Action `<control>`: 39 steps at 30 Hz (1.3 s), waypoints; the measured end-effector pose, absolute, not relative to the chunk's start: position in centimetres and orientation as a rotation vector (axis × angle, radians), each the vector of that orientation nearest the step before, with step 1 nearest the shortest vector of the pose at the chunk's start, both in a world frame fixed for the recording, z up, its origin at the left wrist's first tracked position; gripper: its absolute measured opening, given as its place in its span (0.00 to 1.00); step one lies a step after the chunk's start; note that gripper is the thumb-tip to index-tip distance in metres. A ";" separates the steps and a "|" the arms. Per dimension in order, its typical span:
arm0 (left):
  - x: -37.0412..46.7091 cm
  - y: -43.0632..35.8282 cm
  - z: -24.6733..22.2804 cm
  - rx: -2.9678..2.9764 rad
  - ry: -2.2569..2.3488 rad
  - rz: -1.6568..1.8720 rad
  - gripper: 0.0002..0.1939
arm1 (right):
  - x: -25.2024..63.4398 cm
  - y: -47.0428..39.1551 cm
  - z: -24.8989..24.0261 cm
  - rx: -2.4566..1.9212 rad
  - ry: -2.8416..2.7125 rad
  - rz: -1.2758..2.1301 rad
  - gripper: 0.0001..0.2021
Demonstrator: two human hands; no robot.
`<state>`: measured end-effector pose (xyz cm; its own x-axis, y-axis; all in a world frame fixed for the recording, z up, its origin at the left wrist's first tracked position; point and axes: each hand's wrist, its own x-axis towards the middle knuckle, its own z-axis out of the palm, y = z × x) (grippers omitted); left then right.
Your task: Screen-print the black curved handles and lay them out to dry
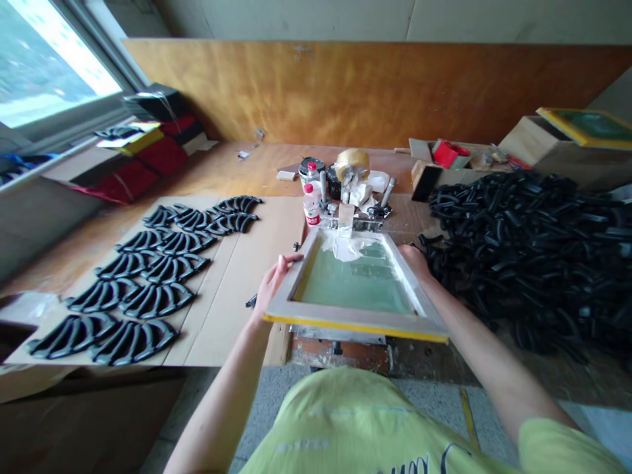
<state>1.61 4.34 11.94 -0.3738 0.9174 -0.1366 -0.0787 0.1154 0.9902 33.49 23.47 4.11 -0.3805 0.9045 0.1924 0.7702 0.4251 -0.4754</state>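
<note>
Looking down, we've got the screen in front of us, over the middle of the worktop. Our left hand is at its left edge; can't tell if it's pinching anything. Our right hand is by the opposite edge, near the black pile, fingers mostly hidden, so can't tell there either. Black fans sit on cardboard.
</note>
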 end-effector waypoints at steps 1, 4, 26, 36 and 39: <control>1.5 3.5 10.7 0.839 1.535 1.327 0.31 | 33.4 24.5 4.9 -1.455 -2.214 0.378 0.15; 1.7 1.8 6.6 0.786 1.583 1.196 0.37 | 29.6 26.3 7.2 -1.277 -2.226 0.224 0.20; 2.2 1.6 0.8 0.716 1.661 1.169 0.36 | 23.9 20.8 7.4 -0.690 -2.800 0.286 0.04; 2.2 1.4 4.2 0.714 1.621 1.148 0.40 | 22.9 23.0 8.2 -0.819 -2.653 0.412 0.17; 2.0 1.5 7.1 0.710 1.577 1.177 0.38 | 21.6 26.6 9.8 -1.072 -2.511 0.302 0.30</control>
